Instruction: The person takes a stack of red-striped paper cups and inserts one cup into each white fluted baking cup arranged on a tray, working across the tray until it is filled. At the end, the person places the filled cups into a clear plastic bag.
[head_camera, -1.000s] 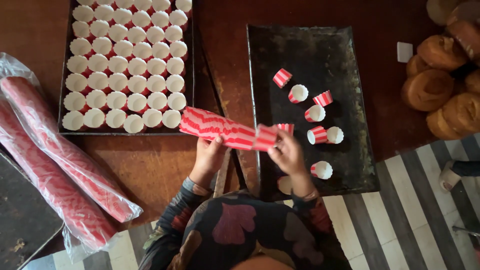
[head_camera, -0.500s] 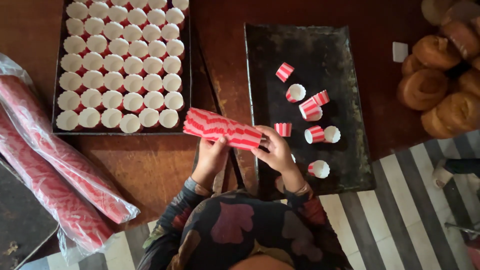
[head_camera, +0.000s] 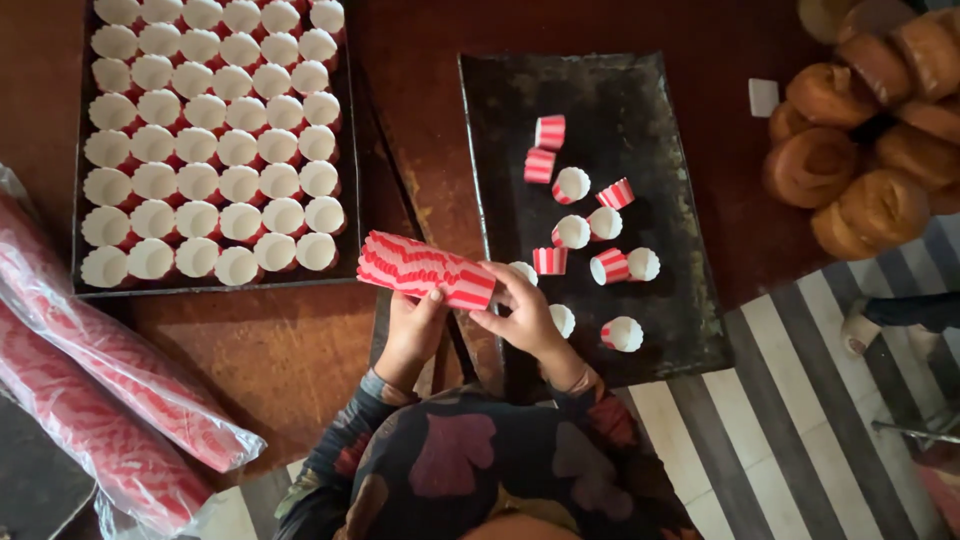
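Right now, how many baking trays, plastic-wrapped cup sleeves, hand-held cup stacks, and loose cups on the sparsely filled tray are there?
Baking trays: 2
Plastic-wrapped cup sleeves: 2
Cup stack in left hand and right hand: 1
Loose cups on the sparse tray: 12
Total: 17

Two long clear plastic sleeves of stacked red-and-white paper cups lie diagonally at lower left on the wooden table. A small white rectangular tag lies beside the pastries, upper right.

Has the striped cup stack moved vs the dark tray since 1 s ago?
Yes. The stack of striped cups has shortened at its right end, which now stops at the left rim of the dark tray; earlier it reached further over the tray.
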